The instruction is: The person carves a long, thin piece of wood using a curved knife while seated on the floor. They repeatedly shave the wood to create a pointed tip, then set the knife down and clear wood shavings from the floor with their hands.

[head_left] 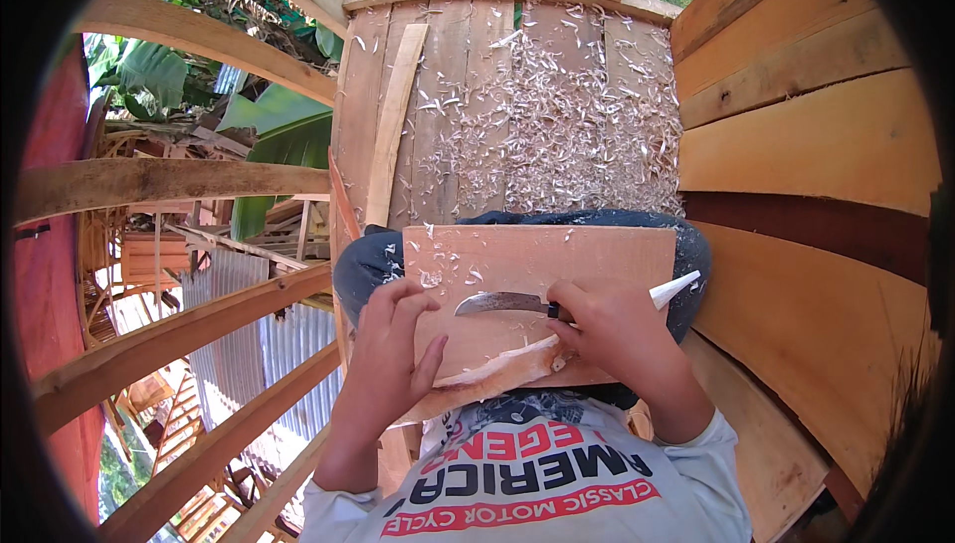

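My right hand [622,329] is closed around a knife, whose curved blade [502,302] points left above a flat wooden board [537,255] across my lap. Past the back of that hand sticks out a pale, tapering piece [676,287]; I cannot tell whether it is the knife's handle. A partly peeled, slightly bent stick [497,369] runs along the board's near edge, its right end by my right hand. Beside the board's left side is my left hand [393,344], thumb and fingers apart, holding nothing.
Curled wood shavings [567,135] cover much of the plank floor [398,185] ahead, with a few on the board. A loose wooden strip [396,125] lies at the floor's left. Wooden rails [179,185] stand on the left, a plank wall [806,145] on the right.
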### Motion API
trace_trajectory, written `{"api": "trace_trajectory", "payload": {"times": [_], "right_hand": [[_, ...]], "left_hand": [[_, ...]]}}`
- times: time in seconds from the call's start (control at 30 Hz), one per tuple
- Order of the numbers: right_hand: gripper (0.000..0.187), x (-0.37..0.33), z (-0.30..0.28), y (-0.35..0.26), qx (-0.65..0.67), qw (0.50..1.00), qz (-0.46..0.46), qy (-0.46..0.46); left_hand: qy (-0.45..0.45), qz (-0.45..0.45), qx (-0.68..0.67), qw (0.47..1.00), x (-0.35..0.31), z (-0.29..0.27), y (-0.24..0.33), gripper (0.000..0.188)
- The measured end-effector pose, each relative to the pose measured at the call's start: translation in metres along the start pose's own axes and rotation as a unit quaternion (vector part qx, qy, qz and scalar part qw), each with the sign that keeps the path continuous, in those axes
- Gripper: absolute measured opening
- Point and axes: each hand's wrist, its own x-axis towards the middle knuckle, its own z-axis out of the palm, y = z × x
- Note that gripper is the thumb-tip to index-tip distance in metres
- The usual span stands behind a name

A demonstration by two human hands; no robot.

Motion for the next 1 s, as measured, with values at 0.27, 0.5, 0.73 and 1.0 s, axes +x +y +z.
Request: {"api": "trace_trajectory", "payload": {"times": [0.27, 0.5, 0.73, 1.0], "right_hand": [[0.023, 0.02, -0.005, 0.003, -0.039, 0.995, -0.04, -0.083], [0.032, 0.106, -0.058, 0.049, -0.008, 0.992, 0.117, -0.036], [0.046, 0.196, -0.009, 0.176, -0.065, 0.909, 0.224, -0.346], [0.052, 0.248, 0.059, 0.203, -0.149, 0.828, 0.175, -0.511]], "left_hand": [[0.096, 0.034, -0.118, 0.988, 0.142, -0.018, -0.058, 0.038], [-0.057, -0.076, -0.34, 0.935, 0.242, -0.02, -0.133, 0.032], [-0.129, -0.124, -0.233, 0.956, 0.263, 0.035, -0.169, 0.031], [-0.25, -0.075, -0.019, 0.965, 0.275, 0.098, -0.171, 0.031]]}}
